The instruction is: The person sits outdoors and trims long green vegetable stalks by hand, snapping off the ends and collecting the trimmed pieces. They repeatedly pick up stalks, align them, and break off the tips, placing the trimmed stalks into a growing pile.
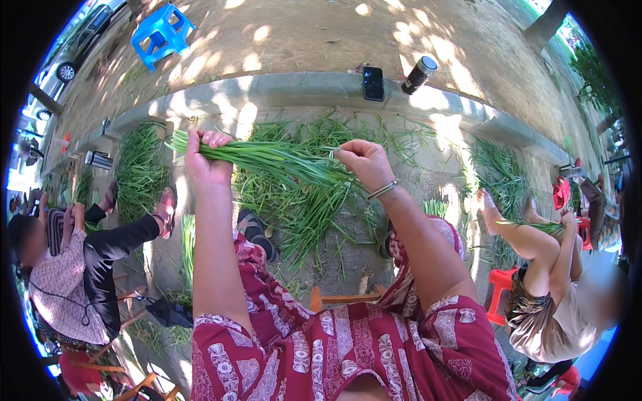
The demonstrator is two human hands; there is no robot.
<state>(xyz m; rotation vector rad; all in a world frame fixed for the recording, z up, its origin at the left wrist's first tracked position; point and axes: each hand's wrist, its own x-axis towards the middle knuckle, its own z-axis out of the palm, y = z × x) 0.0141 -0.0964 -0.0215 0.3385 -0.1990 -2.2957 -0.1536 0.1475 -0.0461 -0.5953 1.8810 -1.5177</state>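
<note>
A bundle of long green garlic chives [281, 155] lies across my left fist, its pale cut ends sticking out on the left. My left hand [208, 153] is closed around it near those ends. At the right, thumb and forefinger of my right hand [368, 160] pinch a thin leaf by the loose tips. A bracelet [382, 190] circles that wrist. Below the bundle, a loose heap of chives [311, 215] spreads over the ground between my feet. Small upright bunches [188, 245] stand beside my left leg, and another bunch [435, 207] shows beyond my right knee.
A concrete kerb [301, 90] runs ahead, bearing a phone [373, 83] and a dark flask [420, 75]. Beyond it stands a blue plastic stool [163, 35]. Seated people [65, 285] work on the left, and one person [551, 295] on the right holds chives. More chive piles [143, 173] flank me.
</note>
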